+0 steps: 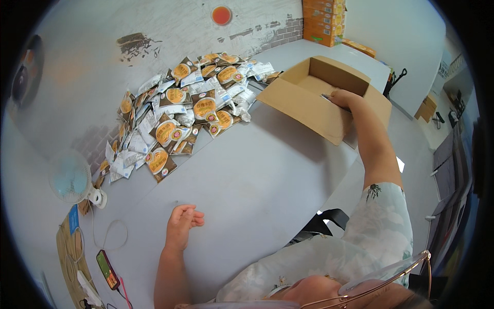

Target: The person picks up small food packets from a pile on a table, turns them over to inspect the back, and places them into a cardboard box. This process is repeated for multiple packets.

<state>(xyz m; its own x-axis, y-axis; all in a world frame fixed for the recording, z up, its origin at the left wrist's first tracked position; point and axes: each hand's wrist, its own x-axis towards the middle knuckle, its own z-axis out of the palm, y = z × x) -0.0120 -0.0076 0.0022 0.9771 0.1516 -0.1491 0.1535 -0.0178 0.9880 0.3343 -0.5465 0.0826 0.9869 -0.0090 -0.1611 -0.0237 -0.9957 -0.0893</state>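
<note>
My right hand (342, 99) reaches into an open cardboard box (305, 112) on the right part of the table. A small silver-and-dark edge, apparently of a packet (326, 96), shows at its fingertips; most of it is hidden. Half curled, with nothing in it, my left hand (183, 224) is over the grey table (247, 185) near my body. Beyond it spreads a heap of brown-and-white foil food packets (204, 105), some face up with a yellow bowl picture, others showing pale backs.
Orange cartons (323, 23) stand stacked at the far right. A clip-on fan (71, 177) is on the left, with a cable, a phone (107, 269) and a white power strip (88, 289) nearer me. Behind the packets is a wall (162, 23) bearing a round red-orange disc (221, 15).
</note>
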